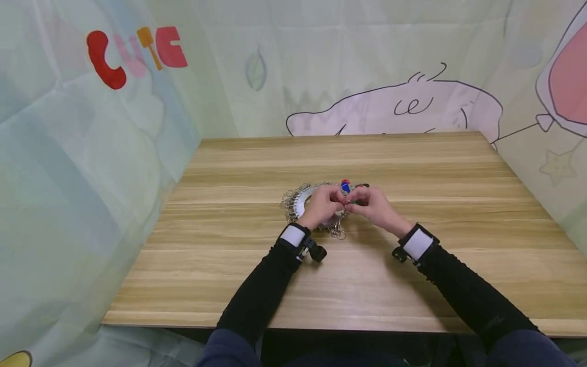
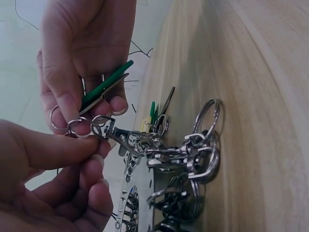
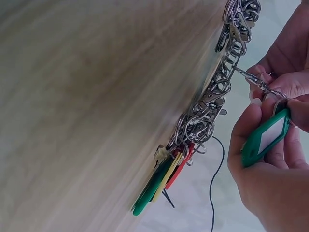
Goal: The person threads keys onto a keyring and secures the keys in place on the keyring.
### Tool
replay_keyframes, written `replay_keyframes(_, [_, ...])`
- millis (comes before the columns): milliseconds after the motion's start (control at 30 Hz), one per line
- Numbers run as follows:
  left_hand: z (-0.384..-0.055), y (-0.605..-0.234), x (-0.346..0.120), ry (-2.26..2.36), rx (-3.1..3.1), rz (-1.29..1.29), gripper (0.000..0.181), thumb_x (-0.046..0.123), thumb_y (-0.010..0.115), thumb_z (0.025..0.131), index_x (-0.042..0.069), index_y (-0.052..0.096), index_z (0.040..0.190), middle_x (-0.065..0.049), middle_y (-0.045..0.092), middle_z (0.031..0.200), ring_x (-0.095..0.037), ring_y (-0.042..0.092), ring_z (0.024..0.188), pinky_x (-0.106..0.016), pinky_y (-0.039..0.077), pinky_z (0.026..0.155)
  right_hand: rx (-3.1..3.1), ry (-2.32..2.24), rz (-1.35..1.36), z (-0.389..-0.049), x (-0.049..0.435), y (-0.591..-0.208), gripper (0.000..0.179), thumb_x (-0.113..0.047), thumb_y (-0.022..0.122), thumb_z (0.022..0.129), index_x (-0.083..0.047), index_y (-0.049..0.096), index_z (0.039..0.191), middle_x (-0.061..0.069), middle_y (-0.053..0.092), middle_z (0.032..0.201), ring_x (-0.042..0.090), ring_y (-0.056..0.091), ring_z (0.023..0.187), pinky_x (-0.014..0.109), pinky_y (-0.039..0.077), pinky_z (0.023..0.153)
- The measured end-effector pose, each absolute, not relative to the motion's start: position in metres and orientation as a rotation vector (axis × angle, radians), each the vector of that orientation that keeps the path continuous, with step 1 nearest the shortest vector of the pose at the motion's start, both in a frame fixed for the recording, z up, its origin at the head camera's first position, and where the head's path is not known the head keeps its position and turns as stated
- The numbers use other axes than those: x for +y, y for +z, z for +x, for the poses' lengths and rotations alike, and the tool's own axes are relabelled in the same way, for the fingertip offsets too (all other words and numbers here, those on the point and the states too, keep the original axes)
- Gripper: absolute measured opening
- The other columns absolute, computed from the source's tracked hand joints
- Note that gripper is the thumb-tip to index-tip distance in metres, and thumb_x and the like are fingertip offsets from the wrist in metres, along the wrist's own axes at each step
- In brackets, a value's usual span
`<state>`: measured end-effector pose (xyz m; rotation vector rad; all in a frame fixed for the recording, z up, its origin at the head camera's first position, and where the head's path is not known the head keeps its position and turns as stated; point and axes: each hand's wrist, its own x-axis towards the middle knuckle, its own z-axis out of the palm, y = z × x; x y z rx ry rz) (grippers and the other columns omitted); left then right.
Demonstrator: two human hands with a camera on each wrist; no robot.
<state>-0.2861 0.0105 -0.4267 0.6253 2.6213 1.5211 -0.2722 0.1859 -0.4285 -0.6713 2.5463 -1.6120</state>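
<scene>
Thumb and fingers of my left hand (image 1: 323,204) pinch a small ring at the end of a metal swivel clasp (image 2: 128,140). That clasp hooks onto a round flat metal key holder (image 1: 299,203), whose edge is hung with many clasps and rings. Close against the left hand, my right hand (image 1: 373,208) grips a green key tag (image 3: 268,137) with a white label, by its wire ring (image 2: 58,118). The tag's ring and the clasp's ring meet between the fingertips, which partly hide them. A thin grey piece lies along the tag in the left wrist view.
Other tags hang at the holder's far right side: a green tag (image 3: 153,186), a yellow tag (image 3: 166,176), a red tag (image 3: 179,166) and a blue-and-red piece (image 1: 345,186). The holder lies on a wood-grain table (image 1: 229,255); printed cloth walls (image 1: 257,41) stand behind and beside it.
</scene>
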Motion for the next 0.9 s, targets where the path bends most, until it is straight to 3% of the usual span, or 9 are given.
replay_keyframes(233, [-0.286, -0.424, 0.009, 1.475, 2.617, 0.642, 0.009, -0.005, 0.068, 0.080, 0.001, 0.063, 0.076, -0.013, 0.069, 0.080, -0.012, 0.057, 0.070, -0.017, 0.043, 0.064, 2.575, -1.590, -0.709, -0.271, 0.185, -0.428, 0.016, 0.002, 0.067, 0.085, 0.006, 0.067, 0.101, 0.023, 0.069, 0.097, 0.007, 0.063, 0.081, 0.015, 0.051, 0.073])
replay_keyframes(433, [-0.285, -0.422, 0.008, 1.439, 2.621, 0.611, 0.007, -0.004, 0.069, 0.079, 0.001, 0.065, 0.077, -0.008, 0.067, 0.080, -0.013, 0.058, 0.075, -0.019, 0.043, 0.068, 2.658, -1.496, -0.752, -0.269, 0.184, -0.426, 0.014, 0.002, 0.069, 0.083, 0.003, 0.067, 0.097, 0.019, 0.070, 0.095, 0.013, 0.063, 0.083, 0.016, 0.051, 0.074])
replay_keyframes(667, [-0.285, -0.424, 0.007, 1.467, 2.575, 0.541, 0.007, -0.003, 0.070, 0.077, 0.001, 0.065, 0.078, -0.008, 0.067, 0.082, -0.015, 0.059, 0.079, -0.022, 0.043, 0.073, 2.688, -1.459, -0.753, -0.253, 0.178, -0.406, 0.013, 0.007, 0.067, 0.083, 0.010, 0.064, 0.095, 0.025, 0.068, 0.093, 0.024, 0.063, 0.082, 0.018, 0.049, 0.071])
replay_keyframes(900, [-0.288, -0.428, 0.009, 1.355, 2.679, 0.697, 0.005, 0.001, 0.066, 0.085, 0.006, 0.066, 0.087, -0.009, 0.071, 0.090, -0.016, 0.063, 0.082, -0.018, 0.048, 0.072, 2.561, -1.580, -0.628, -0.266, 0.188, -0.419, 0.016, 0.000, 0.067, 0.085, 0.007, 0.064, 0.099, 0.024, 0.070, 0.093, 0.007, 0.064, 0.075, 0.017, 0.049, 0.067])
